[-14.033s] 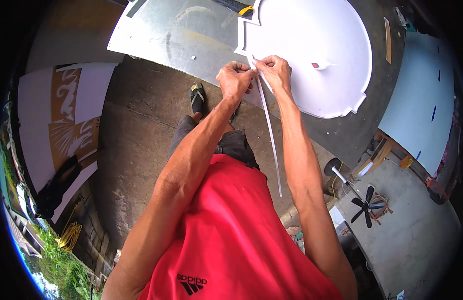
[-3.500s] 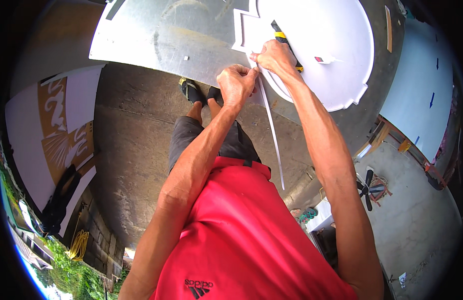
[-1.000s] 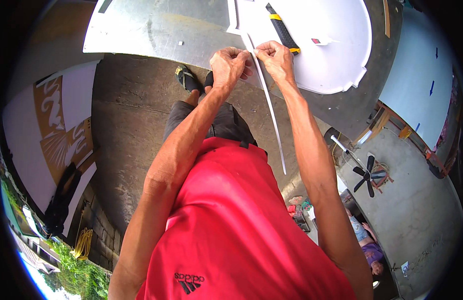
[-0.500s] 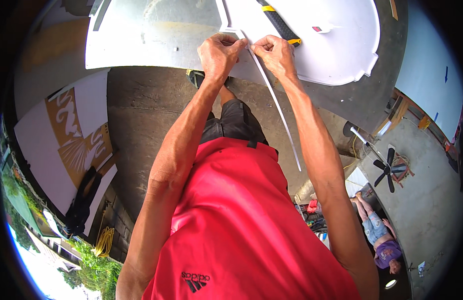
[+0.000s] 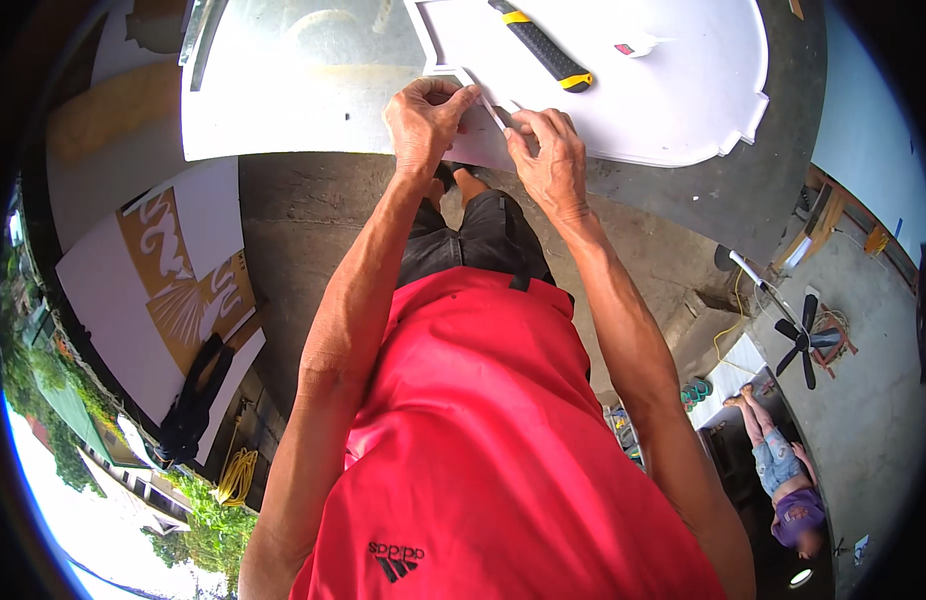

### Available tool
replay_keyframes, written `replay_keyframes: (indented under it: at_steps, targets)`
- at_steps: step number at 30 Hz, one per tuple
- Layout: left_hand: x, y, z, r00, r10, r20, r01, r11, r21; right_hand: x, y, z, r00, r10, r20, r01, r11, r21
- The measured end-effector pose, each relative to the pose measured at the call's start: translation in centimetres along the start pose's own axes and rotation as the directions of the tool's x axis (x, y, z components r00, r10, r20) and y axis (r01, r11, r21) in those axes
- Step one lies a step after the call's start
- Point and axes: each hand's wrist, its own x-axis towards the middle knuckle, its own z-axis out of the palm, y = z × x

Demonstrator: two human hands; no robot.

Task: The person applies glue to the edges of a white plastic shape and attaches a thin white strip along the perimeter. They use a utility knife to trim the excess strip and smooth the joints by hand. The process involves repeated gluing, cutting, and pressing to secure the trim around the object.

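Note:
My left hand point(image 5: 423, 120) pinches a thin white strip point(image 5: 493, 115) between thumb and fingertips, at the near edge of a white flat panel point(image 5: 673, 110). Just to its right, my right hand point(image 5: 551, 160) has thumb and index finger closed at the strip's lower end. The strip bends along the panel's angled edge, where a raised white rim point(image 5: 423, 35) runs on. Beyond my right hand lies a utility knife point(image 5: 546, 50) with a black and yellow handle. A small white tube with a red mark point(image 5: 638, 47) rests on the panel.
The panel lies on a grey work surface point(image 5: 723, 190), with a glossy sheet point(image 5: 283, 100) at left. Boards with cut designs point(image 5: 173, 270) lean at the left. A black-bladed fan point(image 5: 805, 340) stands at right, and a person point(image 5: 778, 470) is at the lower right.
My right hand has moved slightly down and right along the strip. The long tail that hung toward me no longer shows. My view has shifted a little.

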Motion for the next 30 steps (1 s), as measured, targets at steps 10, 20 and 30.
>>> replay_keyframes:
  at_steps: [10, 20, 30]
  targets:
    - [-0.5, -0.1, 0.1, 0.999, 0.037, -0.033, -0.037, 0.999, 0.013, 0.0, -0.7, 1.5, 0.984, -0.175, -0.038, 0.164, 0.968, -0.191]
    - [0.9, -2.9, -1.1, 0.699, 0.688, 0.195, -0.713, 0.653, 0.255, -0.4, -0.8, 2.0, 0.988, -0.156, -0.014, 0.145, 0.948, -0.285]
    - [3.0, -3.9, -1.2, 0.603, 0.769, 0.213, -0.798, 0.574, 0.185, -0.1, -1.9, 2.2, 0.992, -0.119, -0.034, 0.103, 0.947, -0.305]
